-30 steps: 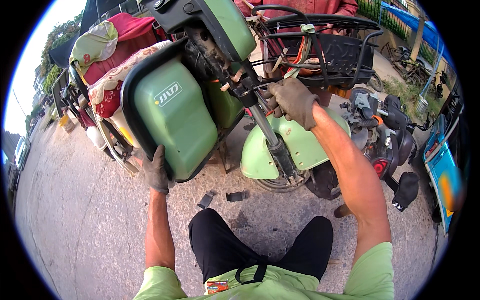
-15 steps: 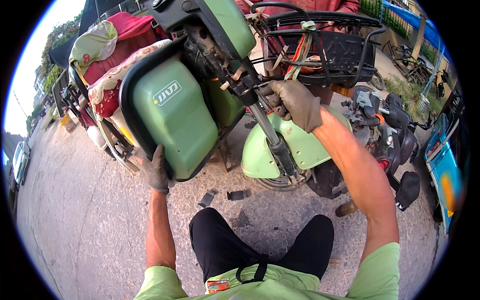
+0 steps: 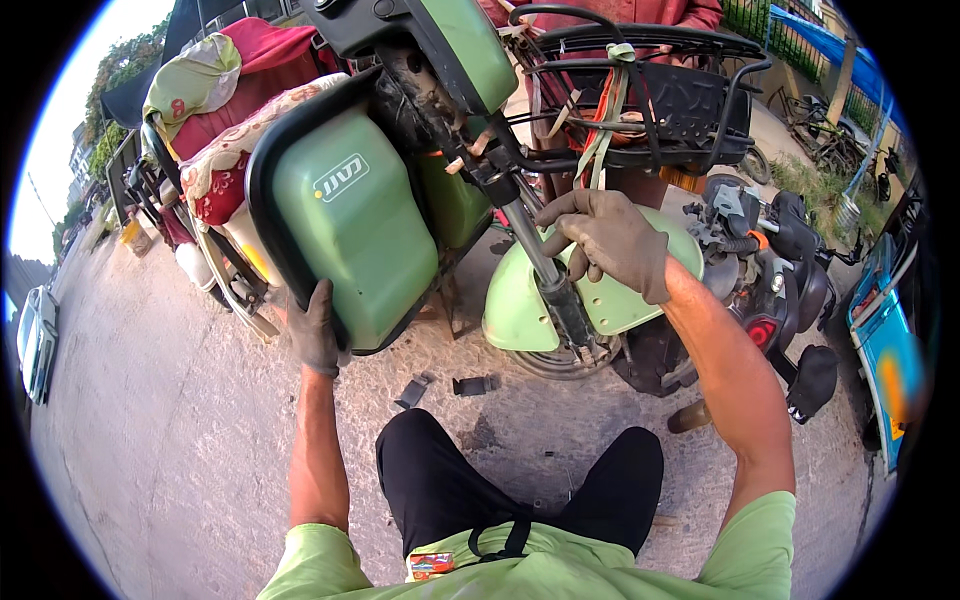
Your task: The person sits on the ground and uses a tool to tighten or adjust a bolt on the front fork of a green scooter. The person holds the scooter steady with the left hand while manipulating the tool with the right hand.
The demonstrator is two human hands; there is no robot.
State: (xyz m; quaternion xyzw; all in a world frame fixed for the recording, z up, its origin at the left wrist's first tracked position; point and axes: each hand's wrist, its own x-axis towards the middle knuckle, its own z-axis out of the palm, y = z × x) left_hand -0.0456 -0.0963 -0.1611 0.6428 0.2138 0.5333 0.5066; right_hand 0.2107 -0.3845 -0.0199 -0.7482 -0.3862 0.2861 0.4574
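Note:
A green scooter front panel with a black rim (image 3: pixel 365 240) stands left of centre. My left hand (image 3: pixel 315 330), in a dark glove, grips its lower left edge, with the fingers partly hidden behind the rim. To the right, a metal front fork tube (image 3: pixel 525 235) runs down to a light green front fender (image 3: pixel 518 305) over the wheel. My gloved right hand (image 3: pixel 610 240) hovers beside the fork and above the fender, fingers bent and apart, with nothing visible in them. The scooter's green and black head part (image 3: pixel 465 50) is above the fork.
A black wire basket (image 3: pixel 650 95) is at the back, with a person in red (image 3: pixel 690 12) behind it. A dark motorcycle (image 3: pixel 770 260) stands at right, near a blue vehicle (image 3: pixel 875 340). Black plastic pieces (image 3: pixel 472 386) lie on the pavement before my knees. A cloth-draped cart (image 3: pixel 215 150) is at left.
My right hand has come off the upper fork area, moving down and slightly right, and its fingers have loosened. My left hand keeps its grip on the panel, which has shifted slightly.

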